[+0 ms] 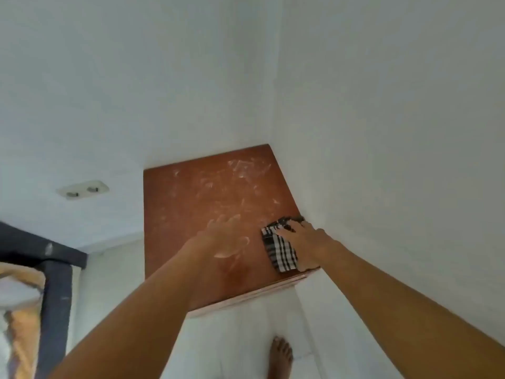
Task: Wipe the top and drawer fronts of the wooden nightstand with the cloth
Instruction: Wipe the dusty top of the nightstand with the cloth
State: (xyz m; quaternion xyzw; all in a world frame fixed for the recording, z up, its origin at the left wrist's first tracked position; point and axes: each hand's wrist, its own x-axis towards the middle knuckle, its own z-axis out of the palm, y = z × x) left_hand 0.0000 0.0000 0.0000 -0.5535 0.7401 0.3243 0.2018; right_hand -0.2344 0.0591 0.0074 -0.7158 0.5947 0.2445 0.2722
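Top-wiping step: right hand (303, 242) presses flat on the checkered cloth (280, 251) at the nightstand (191, 203) top's right edge. Left hand (221, 236) hovers open just beside it, blurry. Next I'd sweep toward the dusty smears (243, 168) beyond both hands.

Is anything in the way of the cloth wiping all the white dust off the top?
Only the left hand. It rests flat on the nightstand top, beside the cloth under the right hand. The dusty far part lies bare.

In view: 1 nightstand (207, 203), 1 cloth (281, 253), 2 hands, 1 bare foot (280, 356), 1 wall socket (83, 189).
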